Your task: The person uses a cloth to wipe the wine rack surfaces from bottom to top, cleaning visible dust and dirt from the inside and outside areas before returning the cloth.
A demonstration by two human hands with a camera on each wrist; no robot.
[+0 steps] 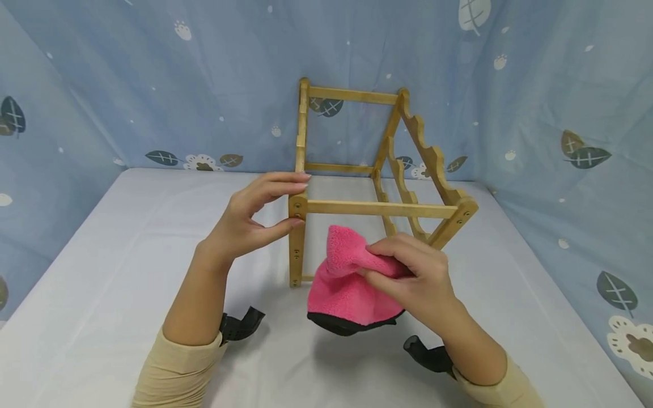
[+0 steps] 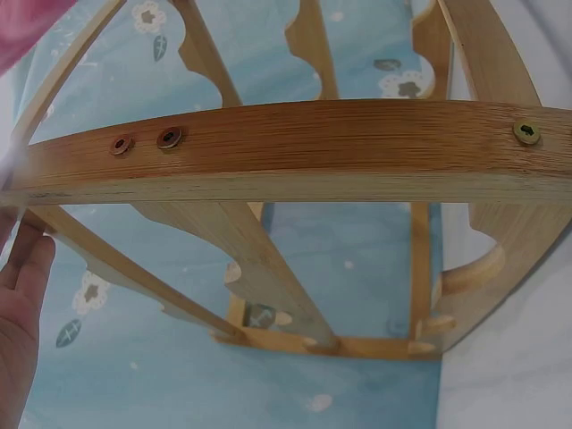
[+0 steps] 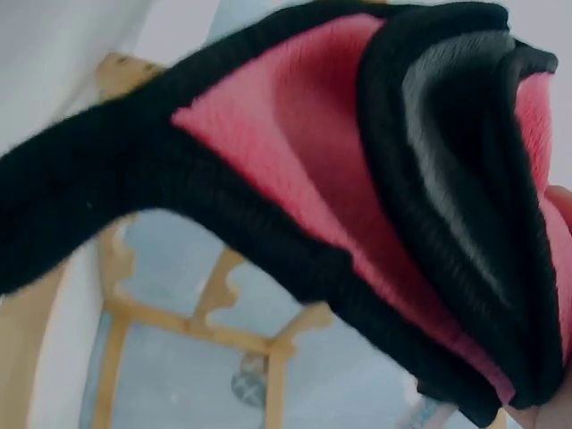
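Observation:
A light wooden rack (image 1: 380, 208) with scalloped rails stands tilted in the middle of the table. My left hand (image 1: 245, 212) holds its left front post, the fingers above the corner and the thumb below. In the left wrist view a bar (image 2: 340, 147) with metal screws crosses close up, and part of the left hand (image 2: 22, 313) shows at the left edge. My right hand (image 1: 420, 277) pinches a bunched pink cloth (image 1: 352, 289) with black edging, in front of the rack. Seen from the right wrist, the cloth (image 3: 304, 143) hangs in folds and hides most of that hand.
A white sheet (image 1: 102, 272) covers the table. Behind it hangs a blue curtain (image 1: 214, 85) with leaf and flower prints, also along both sides. A black curved piece (image 1: 242, 326) sits at the left wrist, and another (image 1: 428, 356) at the right wrist.

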